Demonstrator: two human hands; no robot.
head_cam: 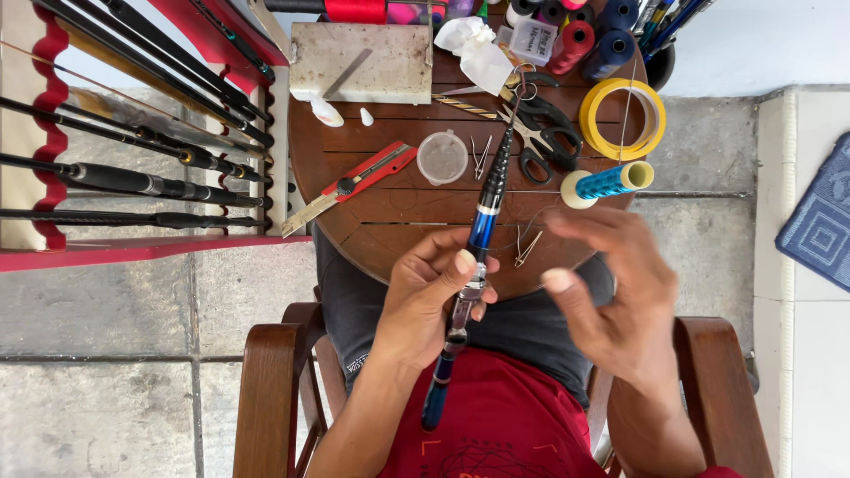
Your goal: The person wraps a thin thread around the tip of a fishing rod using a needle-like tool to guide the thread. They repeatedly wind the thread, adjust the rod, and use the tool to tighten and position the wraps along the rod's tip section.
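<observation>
Left hand (434,296) grips slim blue-and-black fishing rod (478,230) over round brown wooden table's (390,230) near edge | right hand (611,292) open, blurred, empty, beside rod | blue thread spool (609,181) lies beyond it

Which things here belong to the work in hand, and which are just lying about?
In hand:
- blue and black rod, gripped by the left hand
- right hand, open beside it, blurred
- blue thread spool, nearest the right hand

Lying about:
- black scissors
- red utility knife
- yellow tape roll
- small clear tub
- rack of rods
</observation>
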